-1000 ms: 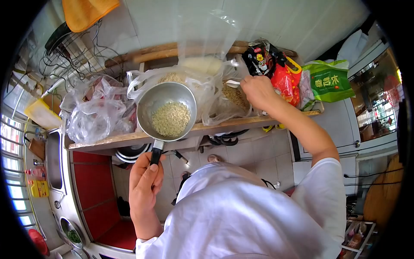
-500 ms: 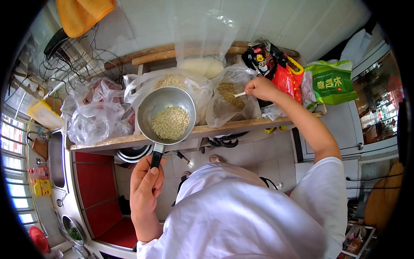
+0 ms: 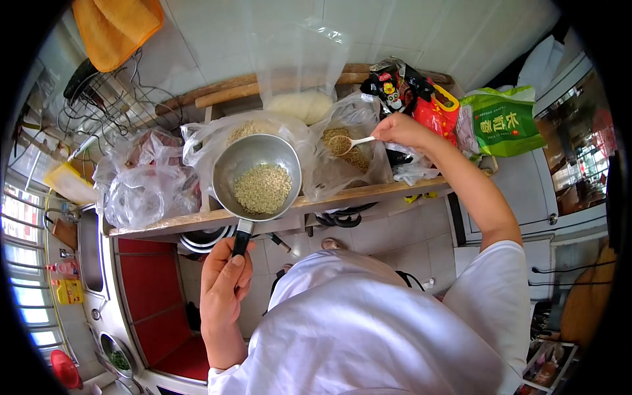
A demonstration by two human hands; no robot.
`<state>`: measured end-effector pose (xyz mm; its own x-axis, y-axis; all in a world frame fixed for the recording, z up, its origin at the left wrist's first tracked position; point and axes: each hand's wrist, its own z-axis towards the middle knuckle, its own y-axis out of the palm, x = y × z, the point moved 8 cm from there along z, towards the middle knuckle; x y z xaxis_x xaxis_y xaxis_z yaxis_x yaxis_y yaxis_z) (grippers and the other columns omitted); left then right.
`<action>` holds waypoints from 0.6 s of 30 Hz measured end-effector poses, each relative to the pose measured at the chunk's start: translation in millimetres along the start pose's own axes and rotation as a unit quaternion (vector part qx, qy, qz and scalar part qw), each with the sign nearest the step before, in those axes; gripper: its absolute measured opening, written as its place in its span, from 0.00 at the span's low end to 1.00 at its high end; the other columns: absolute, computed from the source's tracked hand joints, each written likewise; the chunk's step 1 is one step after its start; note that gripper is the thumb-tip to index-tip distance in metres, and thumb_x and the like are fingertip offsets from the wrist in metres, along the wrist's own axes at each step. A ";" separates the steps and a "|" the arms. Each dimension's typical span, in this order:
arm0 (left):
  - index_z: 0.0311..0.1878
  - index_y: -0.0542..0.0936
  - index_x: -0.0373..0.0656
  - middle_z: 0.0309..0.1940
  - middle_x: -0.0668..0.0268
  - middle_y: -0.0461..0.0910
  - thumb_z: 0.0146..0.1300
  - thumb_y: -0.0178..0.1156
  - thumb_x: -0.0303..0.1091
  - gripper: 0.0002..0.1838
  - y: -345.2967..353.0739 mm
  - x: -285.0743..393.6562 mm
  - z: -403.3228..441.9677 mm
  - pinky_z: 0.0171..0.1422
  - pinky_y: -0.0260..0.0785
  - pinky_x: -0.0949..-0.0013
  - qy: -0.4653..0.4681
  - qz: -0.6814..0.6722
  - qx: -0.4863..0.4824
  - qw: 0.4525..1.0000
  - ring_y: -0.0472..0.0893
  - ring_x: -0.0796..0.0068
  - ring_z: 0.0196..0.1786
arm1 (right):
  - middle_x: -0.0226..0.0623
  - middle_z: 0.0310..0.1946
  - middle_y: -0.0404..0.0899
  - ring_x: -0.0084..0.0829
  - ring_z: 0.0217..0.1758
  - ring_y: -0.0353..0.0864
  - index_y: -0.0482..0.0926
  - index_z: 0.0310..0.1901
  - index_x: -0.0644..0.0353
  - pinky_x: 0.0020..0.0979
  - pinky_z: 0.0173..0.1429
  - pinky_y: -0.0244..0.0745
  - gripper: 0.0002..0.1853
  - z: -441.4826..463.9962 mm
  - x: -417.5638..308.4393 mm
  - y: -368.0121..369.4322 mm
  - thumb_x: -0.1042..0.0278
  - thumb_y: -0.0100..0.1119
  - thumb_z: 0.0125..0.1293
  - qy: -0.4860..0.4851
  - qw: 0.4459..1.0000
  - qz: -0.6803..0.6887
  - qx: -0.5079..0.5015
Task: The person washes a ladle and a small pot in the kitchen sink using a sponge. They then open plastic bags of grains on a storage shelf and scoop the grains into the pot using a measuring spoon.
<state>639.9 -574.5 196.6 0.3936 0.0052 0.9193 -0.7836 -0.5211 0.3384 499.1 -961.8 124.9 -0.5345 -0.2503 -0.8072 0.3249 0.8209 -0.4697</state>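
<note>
My left hand [image 3: 226, 276] is closed round the black handle of a metal saucepan [image 3: 228, 172], held over the near edge of the drawer. Pale grains [image 3: 263, 188] cover part of the pan's bottom. In my right hand [image 3: 399, 129] is the handle of a white spoon [image 3: 360, 140], pinched between the fingers. Its bowl holds brown grain and sits just above more brown grain [image 3: 356, 160] in an open clear plastic bag [image 3: 318, 172]. Another open bag [image 3: 197, 137] with pale grain lies behind the pan, partly hidden by it.
Bundled plastic bags [image 3: 148, 181] fill the drawer's left end. A bag of white grain [image 3: 299, 107] stands at the back. Black and red packets [image 3: 434, 113] and a green bag [image 3: 501, 123] lie to the right. The wooden drawer front [image 3: 368, 195] runs across before me.
The spoon has come up out of the brown grain with a load in its bowl. My left hand still holds the saucepan, nearly in place; the view has shifted slightly.
</note>
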 end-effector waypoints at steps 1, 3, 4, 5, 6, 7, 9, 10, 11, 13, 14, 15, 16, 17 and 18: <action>0.47 0.71 0.33 0.18 0.74 0.63 0.67 0.48 0.33 0.13 0.5 -0.5 0.3 0.18 0.47 0.83 -0.001 0.001 0.001 1.000 0.55 0.90 0.16 | 0.26 0.22 0.78 0.17 0.26 0.70 0.85 0.34 0.63 0.21 0.31 0.66 0.08 -0.6 -0.2 -0.9 0.69 0.60 0.58 -0.004 1.000 0.010 -0.001; 0.47 0.71 0.33 0.18 0.74 0.63 0.67 0.48 0.33 0.13 1.7 -1.2 0.7 0.18 0.47 0.83 -0.001 0.002 -0.001 1.000 0.55 0.90 0.17 | 0.26 0.22 0.77 0.17 0.26 0.70 0.84 0.34 0.64 0.21 0.31 0.65 0.08 -2.4 -0.8 -3.5 0.70 0.60 0.59 -0.008 1.000 0.020 -0.003; 0.47 0.71 0.33 0.18 0.74 0.63 0.67 0.48 0.33 0.13 2.3 -1.5 0.9 0.18 0.47 0.83 -0.001 0.003 -0.002 1.000 0.55 0.90 0.17 | 0.26 0.22 0.77 0.17 0.26 0.70 0.84 0.35 0.64 0.21 0.31 0.65 0.08 -3.7 -1.0 -5.9 0.70 0.60 0.59 -0.006 1.000 0.018 0.001; 0.47 0.71 0.33 0.18 0.74 0.63 0.67 0.48 0.33 0.13 2.8 -1.8 1.2 0.18 0.47 0.83 0.000 0.004 -0.001 1.000 0.55 0.90 0.17 | 0.26 0.22 0.77 0.17 0.26 0.70 0.84 0.35 0.64 0.21 0.31 0.65 0.08 -5.1 -1.3 -8.1 0.69 0.60 0.59 -0.003 1.000 0.017 0.004; 0.47 0.71 0.33 0.18 0.74 0.63 0.67 0.47 0.33 0.13 3.5 -2.4 1.6 0.18 0.46 0.83 -0.003 0.010 -0.001 1.000 0.55 0.89 0.17 | 0.26 0.22 0.77 0.17 0.26 0.70 0.84 0.35 0.64 0.21 0.31 0.65 0.08 -6.9 -2.4 -9.3 0.69 0.60 0.59 -0.004 1.000 0.018 0.004; 0.47 0.71 0.33 0.18 0.74 0.63 0.67 0.47 0.32 0.13 4.3 -2.8 2.0 0.18 0.46 0.83 -0.005 0.016 -0.001 1.000 0.56 0.89 0.17 | 0.25 0.22 0.76 0.16 0.25 0.69 0.84 0.35 0.63 0.21 0.31 0.64 0.08 -9.3 -2.8 -11.4 0.69 0.60 0.60 0.000 0.999 0.030 0.012; 0.47 0.71 0.33 0.18 0.74 0.63 0.67 0.46 0.32 0.13 6.2 -3.2 4.2 0.18 0.46 0.83 -0.013 0.025 0.004 1.000 0.55 0.89 0.17 | 0.25 0.21 0.76 0.16 0.25 0.68 0.84 0.36 0.63 0.20 0.30 0.63 0.08 -13.6 -5.4 -14.8 0.68 0.61 0.60 0.004 0.999 0.043 0.019; 0.47 0.71 0.32 0.18 0.74 0.63 0.67 0.46 0.32 0.13 6.7 -4.2 5.2 0.18 0.46 0.83 -0.020 0.033 0.008 0.999 0.55 0.89 0.17 | 0.23 0.20 0.74 0.15 0.23 0.65 0.84 0.36 0.62 0.20 0.28 0.60 0.08 -15.5 -8.6 -14.4 0.67 0.60 0.61 0.000 0.998 0.059 0.007; 0.47 0.71 0.32 0.18 0.74 0.63 0.67 0.46 0.32 0.13 7.0 -4.6 6.0 0.18 0.46 0.83 -0.020 0.032 0.010 0.999 0.55 0.89 0.17 | 0.22 0.19 0.72 0.14 0.22 0.63 0.84 0.37 0.62 0.19 0.26 0.57 0.09 -17.9 -13.3 -13.6 0.66 0.60 0.62 -0.004 0.997 0.074 -0.006; 0.47 0.71 0.33 0.19 0.74 0.63 0.67 0.46 0.33 0.13 7.9 -7.1 8.2 0.19 0.46 0.82 -0.029 0.043 0.002 0.999 0.56 0.89 0.17 | 0.21 0.19 0.72 0.13 0.22 0.63 0.83 0.38 0.63 0.18 0.26 0.56 0.08 -26.5 -31.8 -14.1 0.69 0.59 0.61 0.000 0.997 0.075 -0.017; 0.47 0.71 0.33 0.19 0.74 0.63 0.67 0.46 0.33 0.13 8.2 -6.8 9.3 0.19 0.46 0.82 -0.027 0.042 0.005 0.999 0.56 0.89 0.17 | 0.21 0.19 0.72 0.12 0.21 0.64 0.83 0.38 0.64 0.17 0.25 0.55 0.08 -30.9 -42.9 -13.6 0.72 0.59 0.60 0.004 0.997 0.077 -0.026; 0.47 0.71 0.34 0.19 0.75 0.63 0.68 0.46 0.33 0.13 9.9 -7.6 10.1 0.19 0.46 0.82 -0.032 0.045 0.002 0.998 0.56 0.89 0.18 | 0.21 0.19 0.72 0.12 0.21 0.64 0.83 0.38 0.64 0.17 0.25 0.55 0.08 -34.9 -54.0 -13.5 0.72 0.59 0.60 0.003 0.997 0.076 -0.029; 0.47 0.71 0.34 0.19 0.75 0.63 0.68 0.46 0.34 0.13 11.5 -8.6 10.9 0.19 0.47 0.82 -0.037 0.048 -0.001 0.998 0.56 0.89 0.19 | 0.21 0.19 0.72 0.12 0.21 0.64 0.83 0.39 0.64 0.16 0.25 0.55 0.08 -38.7 -68.0 -12.7 0.72 0.59 0.60 -0.014 0.997 0.070 -0.037; 0.47 0.71 0.34 0.19 0.75 0.63 0.68 0.46 0.34 0.13 11.6 -9.3 12.0 0.19 0.47 0.82 -0.036 0.047 0.002 0.998 0.56 0.89 0.19 | 0.21 0.19 0.72 0.12 0.22 0.63 0.83 0.39 0.65 0.16 0.25 0.55 0.09 -41.8 -81.2 -11.6 0.71 0.59 0.60 -0.032 0.996 0.064 -0.045; 0.47 0.71 0.35 0.20 0.75 0.62 0.68 0.46 0.34 0.12 11.8 -11.2 12.9 0.20 0.47 0.82 -0.038 0.051 0.001 0.998 0.56 0.89 0.19 | 0.21 0.20 0.72 0.12 0.22 0.62 0.83 0.41 0.65 0.16 0.26 0.55 0.09 -43.7 -93.2 -9.7 0.71 0.59 0.61 -0.051 0.996 0.055 -0.053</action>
<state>632.5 -591.7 187.7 0.3477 -0.1128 0.9308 -0.8203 -0.5174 0.2437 511.6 -924.0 220.4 -0.4155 -0.2019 -0.8869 0.2900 0.8948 -0.3395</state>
